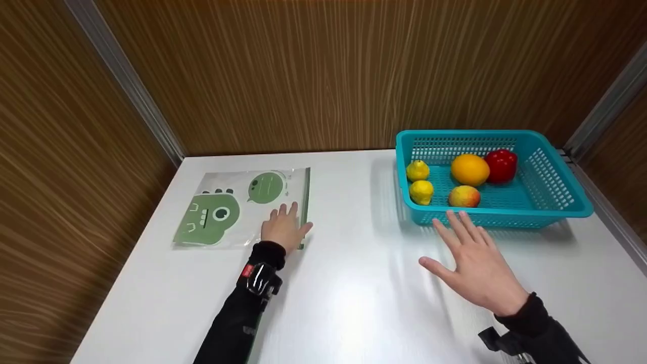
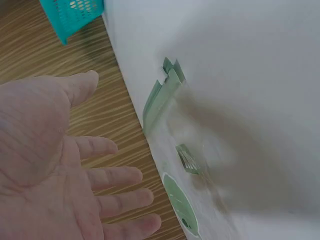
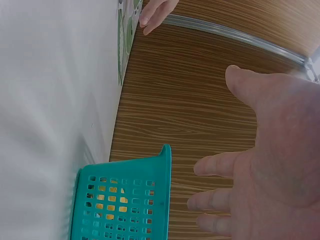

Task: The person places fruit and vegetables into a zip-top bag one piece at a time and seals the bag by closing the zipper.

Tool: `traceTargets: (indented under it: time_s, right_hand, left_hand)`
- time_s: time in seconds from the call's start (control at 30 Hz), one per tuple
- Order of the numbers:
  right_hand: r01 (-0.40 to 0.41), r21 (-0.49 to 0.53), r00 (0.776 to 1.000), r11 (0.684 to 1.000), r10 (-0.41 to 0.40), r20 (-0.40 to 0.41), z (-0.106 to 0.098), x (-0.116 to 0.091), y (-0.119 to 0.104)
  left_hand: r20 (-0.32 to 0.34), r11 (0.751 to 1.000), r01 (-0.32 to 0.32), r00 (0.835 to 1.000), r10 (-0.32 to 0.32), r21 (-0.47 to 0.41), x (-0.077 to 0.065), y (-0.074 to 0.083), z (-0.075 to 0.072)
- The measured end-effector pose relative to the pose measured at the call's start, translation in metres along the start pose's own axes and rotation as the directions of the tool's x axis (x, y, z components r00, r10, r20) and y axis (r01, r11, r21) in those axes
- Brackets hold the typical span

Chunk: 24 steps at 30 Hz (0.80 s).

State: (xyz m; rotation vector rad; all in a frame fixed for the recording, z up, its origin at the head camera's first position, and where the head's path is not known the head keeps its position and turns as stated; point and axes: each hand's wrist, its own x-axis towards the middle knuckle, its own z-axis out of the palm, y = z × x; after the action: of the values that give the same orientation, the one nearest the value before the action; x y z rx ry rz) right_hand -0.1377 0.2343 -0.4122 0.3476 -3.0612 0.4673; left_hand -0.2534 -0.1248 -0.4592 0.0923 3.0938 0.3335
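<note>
A clear zip bag (image 1: 237,230) printed with green cartoon monsters lies flat on the left of the white table, its green zip edge facing right. Over that edge, my left hand (image 1: 284,230) is spread with fingers straight; the left wrist view shows its palm (image 2: 40,165) holding nothing, the bag's green zip strip (image 2: 162,97) below. My right hand (image 1: 477,268), fingers extended and apart, hovers by the front rim of a teal basket (image 1: 498,215). Inside are two yellow fruits (image 1: 418,171), an orange (image 1: 470,170), a red apple (image 1: 501,166) and a peach (image 1: 464,196).
A wood-grain panel (image 1: 293,76) rises behind the white table (image 1: 349,283), with more panels at both sides. Metal strips (image 1: 129,76) run along the corners. The basket stands at the back right, close to the right-hand panel.
</note>
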Motion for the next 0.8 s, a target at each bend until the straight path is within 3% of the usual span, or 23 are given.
traceTargets:
  time_s: [0.33, 0.57, 0.67, 0.8]
  right_hand:
    - [0.062, -0.022, 0.998, 0.998, -0.062, -0.026, 0.003, 0.006, -0.015]
    - [0.13, -0.021, 0.991, 0.991, -0.131, -0.02, 0.007, 0.025, -0.037]
    - [0.166, -0.021, 0.985, 0.986, -0.167, -0.034, 0.01, 0.035, -0.045]
    - [0.197, -0.013, 0.979, 0.98, -0.197, -0.045, 0.015, 0.049, -0.054]
  left_hand:
    - [0.057, 0.994, 0.028, 0.998, -0.034, 0.102, 0.014, 0.003, 0.007]
    - [0.097, 0.984, 0.063, 0.992, -0.08, 0.166, 0.015, -0.003, 0.009]
    - [0.078, 0.983, 0.051, 0.995, -0.066, 0.175, 0.014, -0.001, 0.009]
    - [-0.013, 0.983, 0.012, 1.0, -0.01, 0.183, 0.015, 0.006, 0.011]
